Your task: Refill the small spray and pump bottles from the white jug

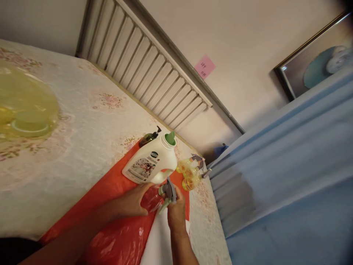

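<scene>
Spray bottle [151, 198]: between my two hands, red in the body, over the red plastic sheet [118, 235] and short of the surface's right edge by the blue curtain [278, 176].
Long axis: from the body in my left palm to the grey trigger head [168, 190] at my right hand, slanting much like the yellow spray bottles; the left is nearer the base, the right nearer the top.
Left hand [135, 200]: my fingers and thumb are wrapped round the body, closed on it.
Right hand [177, 212]: I have it curled against the trigger head; its fingertips are mostly hidden, so I can't tell whether they press the trigger.
White jug [150, 162]: just beyond my left hand, towards the wall edge, a green spout [170, 138] in its mouth.
Pump bottle [147, 139]: dark green, behind the jug, nearer that wall edge.
Yellow spray bottles [190, 182]: grouped past my right hand, by the surface's far right corner.
Floral tablecloth [68, 176]: covers the surface, running up to the wall edge under the radiator [149, 62].
</scene>
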Available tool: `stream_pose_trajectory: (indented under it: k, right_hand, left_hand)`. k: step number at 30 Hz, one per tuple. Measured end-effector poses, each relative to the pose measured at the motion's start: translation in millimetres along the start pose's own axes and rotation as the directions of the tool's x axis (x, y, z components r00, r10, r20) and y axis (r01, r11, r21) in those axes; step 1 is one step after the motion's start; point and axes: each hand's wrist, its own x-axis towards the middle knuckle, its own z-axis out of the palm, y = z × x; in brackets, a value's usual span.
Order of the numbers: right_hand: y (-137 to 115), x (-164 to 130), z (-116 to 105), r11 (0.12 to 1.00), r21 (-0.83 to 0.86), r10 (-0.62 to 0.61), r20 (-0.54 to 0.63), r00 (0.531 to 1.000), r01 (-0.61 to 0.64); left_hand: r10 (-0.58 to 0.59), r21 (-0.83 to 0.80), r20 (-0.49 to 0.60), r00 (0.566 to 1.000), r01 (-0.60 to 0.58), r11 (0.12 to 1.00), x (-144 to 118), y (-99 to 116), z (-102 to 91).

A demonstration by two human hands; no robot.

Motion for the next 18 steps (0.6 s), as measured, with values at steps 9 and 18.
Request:
stream_pose_trajectory:
  k: [9,18]
  right_hand:
    - [11,3,2,0.998,0.054,-0.027,0.029,0.999,0.026]
    - [22,9,15,0.998,-0.012,-0.064,-0.119,0.991,0.063]
  left_hand:
    - [-0.021,-0.013,-0.003,1.0,0.021,1.0,-2,6,-0.5]
    - [-0.026,-0.013,-0.017,1.0,0.026,1.0,0,3,0.3]
